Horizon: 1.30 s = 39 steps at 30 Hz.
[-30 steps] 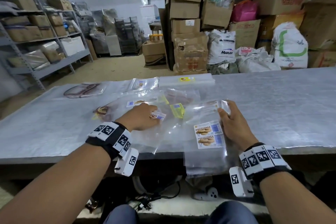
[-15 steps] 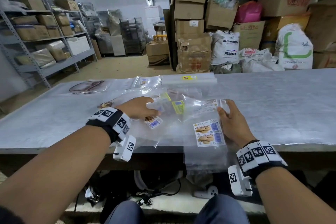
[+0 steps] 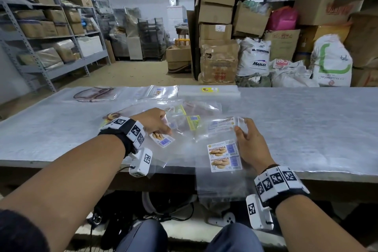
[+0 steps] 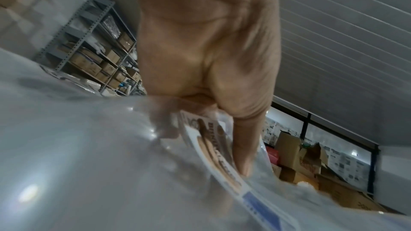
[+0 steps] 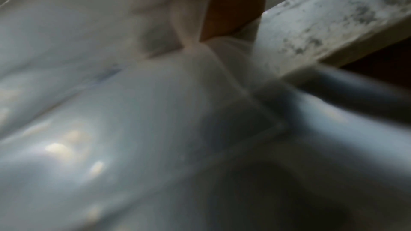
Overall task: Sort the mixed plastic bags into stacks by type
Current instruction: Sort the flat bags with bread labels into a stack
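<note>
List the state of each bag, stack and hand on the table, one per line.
Left hand: pinching a biscuit-label bag, lifted off the pile.
Right hand: flat on the two-label stack.
Two-label stack: overhanging the table edge.
Mixed pile: unsorted, overlapping.
Far stack: flat, squared.

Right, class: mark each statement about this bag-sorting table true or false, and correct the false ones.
1. The left hand pinches a clear plastic bag with a biscuit label. True.
2. The right hand is clenched in a fist. False: its fingers lie straight on the clear bags with two biscuit labels.
3. Those two-label bags overhang the grey table. True.
4. The flat stack of clear bags with a yellow label lies at the near edge. False: far edge.
</note>
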### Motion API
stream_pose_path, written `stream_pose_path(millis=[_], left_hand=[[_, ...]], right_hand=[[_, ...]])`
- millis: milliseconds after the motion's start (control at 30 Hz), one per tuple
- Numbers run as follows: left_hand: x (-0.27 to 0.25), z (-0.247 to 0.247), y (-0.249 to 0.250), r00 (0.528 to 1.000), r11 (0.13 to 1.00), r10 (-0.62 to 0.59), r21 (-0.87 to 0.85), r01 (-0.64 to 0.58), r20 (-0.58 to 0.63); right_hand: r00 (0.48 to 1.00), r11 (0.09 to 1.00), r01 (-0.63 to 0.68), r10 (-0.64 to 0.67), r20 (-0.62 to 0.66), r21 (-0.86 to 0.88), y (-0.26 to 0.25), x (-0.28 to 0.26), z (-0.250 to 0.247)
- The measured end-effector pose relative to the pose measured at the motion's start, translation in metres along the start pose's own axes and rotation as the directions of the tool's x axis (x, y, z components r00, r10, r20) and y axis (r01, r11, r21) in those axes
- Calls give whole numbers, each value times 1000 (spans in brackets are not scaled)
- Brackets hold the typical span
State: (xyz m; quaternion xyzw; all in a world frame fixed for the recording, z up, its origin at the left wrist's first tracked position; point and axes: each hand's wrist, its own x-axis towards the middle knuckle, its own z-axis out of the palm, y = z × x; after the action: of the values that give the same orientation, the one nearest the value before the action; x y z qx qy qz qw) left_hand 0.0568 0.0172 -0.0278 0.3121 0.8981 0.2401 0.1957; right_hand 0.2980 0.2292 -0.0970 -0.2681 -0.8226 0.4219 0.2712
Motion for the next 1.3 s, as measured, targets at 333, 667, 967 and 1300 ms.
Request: stream_pose_path(millis=[333,667,967,1300], left_hand=[[-8,-33,-33,967,996,-83,10,88,-242],[-16,-34,-56,949,930,-241,231,286,-204],[-15,-29,-41,950,962,-257,49,269,-179],[-15,-40,-49,960,969,-228,-138,207,-161]], right_hand=[[1000,1000,16,-16,20,6,2,1,-1],[997,995,70,-70,15,-64,6,6,4],[996,993,87,-86,10,-86,10,6,5],[992,990,115,-110,64,-79,-13,15,22]])
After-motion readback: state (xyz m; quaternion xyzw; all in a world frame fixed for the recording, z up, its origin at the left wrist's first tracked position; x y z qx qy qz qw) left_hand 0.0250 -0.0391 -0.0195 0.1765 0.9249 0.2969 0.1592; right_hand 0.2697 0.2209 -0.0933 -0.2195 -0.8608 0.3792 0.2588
